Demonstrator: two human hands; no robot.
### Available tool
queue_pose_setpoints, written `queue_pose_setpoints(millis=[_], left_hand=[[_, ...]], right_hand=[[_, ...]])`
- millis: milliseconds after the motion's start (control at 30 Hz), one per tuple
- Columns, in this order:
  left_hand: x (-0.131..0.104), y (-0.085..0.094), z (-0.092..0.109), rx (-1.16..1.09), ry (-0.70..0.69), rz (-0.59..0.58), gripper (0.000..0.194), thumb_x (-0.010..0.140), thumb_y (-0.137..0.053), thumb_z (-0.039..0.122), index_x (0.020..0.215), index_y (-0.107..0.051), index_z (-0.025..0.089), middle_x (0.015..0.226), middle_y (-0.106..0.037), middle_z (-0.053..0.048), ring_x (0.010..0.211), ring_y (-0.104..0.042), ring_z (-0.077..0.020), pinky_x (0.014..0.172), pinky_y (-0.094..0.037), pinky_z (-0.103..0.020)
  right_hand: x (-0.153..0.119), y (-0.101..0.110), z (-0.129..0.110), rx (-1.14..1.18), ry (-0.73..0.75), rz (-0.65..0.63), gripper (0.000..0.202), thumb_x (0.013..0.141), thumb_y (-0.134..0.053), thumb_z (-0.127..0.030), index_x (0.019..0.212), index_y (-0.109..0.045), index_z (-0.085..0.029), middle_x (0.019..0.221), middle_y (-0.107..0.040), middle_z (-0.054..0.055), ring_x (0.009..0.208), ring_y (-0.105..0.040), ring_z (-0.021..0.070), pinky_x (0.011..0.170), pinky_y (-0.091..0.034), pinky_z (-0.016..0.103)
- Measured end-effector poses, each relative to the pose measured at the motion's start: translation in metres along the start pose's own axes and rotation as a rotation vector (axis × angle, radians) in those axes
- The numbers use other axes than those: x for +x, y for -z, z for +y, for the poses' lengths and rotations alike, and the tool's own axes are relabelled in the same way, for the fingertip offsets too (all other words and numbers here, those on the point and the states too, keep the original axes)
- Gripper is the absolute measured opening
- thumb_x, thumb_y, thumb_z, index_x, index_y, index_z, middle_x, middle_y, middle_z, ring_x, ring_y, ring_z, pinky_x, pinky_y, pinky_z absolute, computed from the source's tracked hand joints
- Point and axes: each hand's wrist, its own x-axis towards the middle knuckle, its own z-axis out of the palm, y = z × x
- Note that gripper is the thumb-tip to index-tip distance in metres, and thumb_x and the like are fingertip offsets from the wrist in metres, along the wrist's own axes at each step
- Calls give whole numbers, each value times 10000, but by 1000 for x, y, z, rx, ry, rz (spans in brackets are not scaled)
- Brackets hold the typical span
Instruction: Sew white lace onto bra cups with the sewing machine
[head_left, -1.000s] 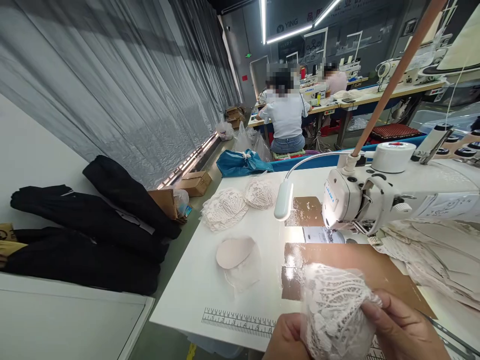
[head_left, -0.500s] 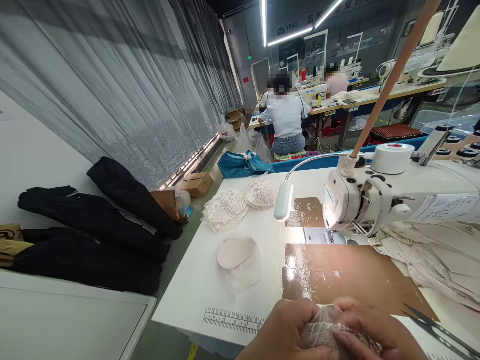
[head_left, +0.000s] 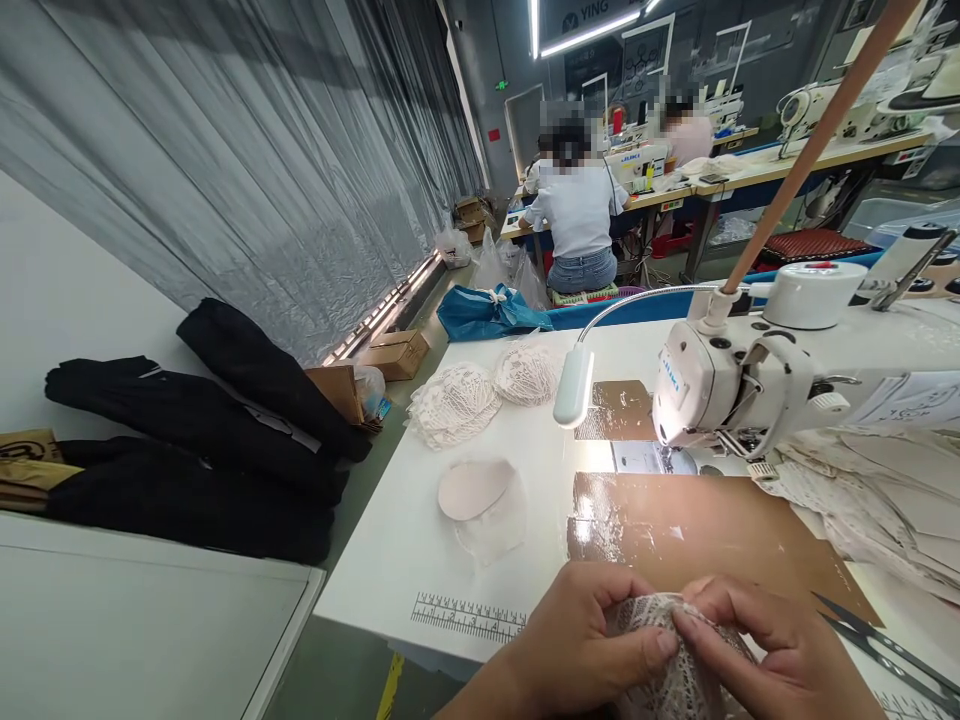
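Observation:
A piece of white lace fabric (head_left: pixel 667 670) is gripped between both of my hands at the table's near edge. My left hand (head_left: pixel 577 630) pinches its left side, thumb laid over the lace. On the other side, my right hand (head_left: pixel 765 640) pinches the top edge with thumb and fingers. The lower part of the lace runs out of the frame. Right of my right hand lie dark scissors (head_left: pixel 885 645). Ahead and to the left, a beige cup pad (head_left: pixel 474 490) with sheer fabric rests on the white table (head_left: pixel 390 520).
A white sewing machine (head_left: pixel 697 385) with a small lamp (head_left: pixel 574 385) stands ahead. Two lace piles (head_left: pixel 454 405) sit at the table's far left. Lace pieces (head_left: pixel 885 490) are heaped right. A printed ruler (head_left: pixel 469 615) marks the front edge. A person (head_left: pixel 577 215) sits beyond.
My hands have risen slightly with the lace, and more of its patterned surface now shows between them. The view has tilted downward a little.

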Motion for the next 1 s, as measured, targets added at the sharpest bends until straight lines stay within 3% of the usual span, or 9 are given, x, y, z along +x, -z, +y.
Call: queue_pose_setpoints(millis=[200, 300, 433, 600, 700, 800, 867, 933, 1000], left_hand=[[8, -1, 2, 55, -19, 41, 242, 788, -661, 331, 738, -638, 96, 651, -478, 14, 628, -416, -95, 554, -316, -190], [9, 0, 1, -66, 3, -8, 295, 777, -695, 387, 789, -660, 94, 702, -505, -1, 660, -439, -103, 577, -331, -196], [14, -6, -4, -327, 83, -28, 406, 734, -742, 481, 788, -653, 89, 692, -518, -11, 626, -442, -96, 567, -339, -203], [25, -21, -11, -621, 190, 102, 515, 556, -842, 527, 617, -527, 124, 533, -478, 22, 476, -388, -61, 500, -307, -200], [22, -7, -1, -657, 148, 235, 485, 613, -796, 537, 694, -546, 129, 588, -544, -11, 518, -479, -107, 536, -367, -225], [18, 28, 21, -288, 10, 492, 403, 761, -682, 517, 729, -553, 137, 618, -542, -3, 556, -488, -119, 555, -372, -226], [23, 47, 33, 232, -152, 658, 350, 872, -575, 426, 659, -511, 155, 615, -500, 8, 584, -471, -121, 570, -361, -227], [39, 54, 34, 771, -321, 684, 319, 924, -472, 283, 628, -492, 167, 619, -482, -4, 614, -471, -140, 589, -358, -249], [65, 43, 23, 1210, -452, 566, 283, 896, -428, 160, 623, -503, 171, 631, -505, -32, 639, -485, -170, 602, -369, -282]], right_hand=[[8, 5, 9, 30, -120, -6, 296, 787, -639, -527, 827, -696, -239, 645, -629, -22, 624, -559, 154, 589, -435, 229], [12, 11, 11, 74, -142, -99, 380, 800, -608, -569, 685, -661, -211, 631, -589, -4, 606, -495, 146, 561, -395, 234], [15, 15, 13, 125, -181, -79, 398, 753, -655, -580, 640, -642, -199, 608, -540, -11, 593, -445, 135, 549, -365, 236], [22, 13, 17, 307, -240, -111, 388, 710, -707, -570, 645, -639, -193, 590, -517, -31, 570, -428, 112, 535, -354, 220], [26, 21, 22, 337, -203, -120, 360, 738, -668, -576, 793, -683, -220, 700, -617, -5, 666, -551, 157, 616, -444, 243], [29, 41, 28, 121, -146, -55, 367, 804, -588, -575, 914, -699, -243, 888, -692, 41, 860, -637, 227, 733, -510, 281], [32, 58, 32, -115, -95, -54, 338, 844, -553, -541, 942, -705, -255, 961, -703, 54, 918, -651, 245, 709, -532, 278], [37, 72, 36, -318, 0, -69, 298, 880, -517, -487, 953, -706, -268, 972, -707, 55, 904, -664, 245, 651, -544, 272], [46, 81, 39, -451, 99, -58, 284, 909, -472, -426, 962, -707, -275, 974, -711, 57, 885, -673, 242, 642, -553, 288]])
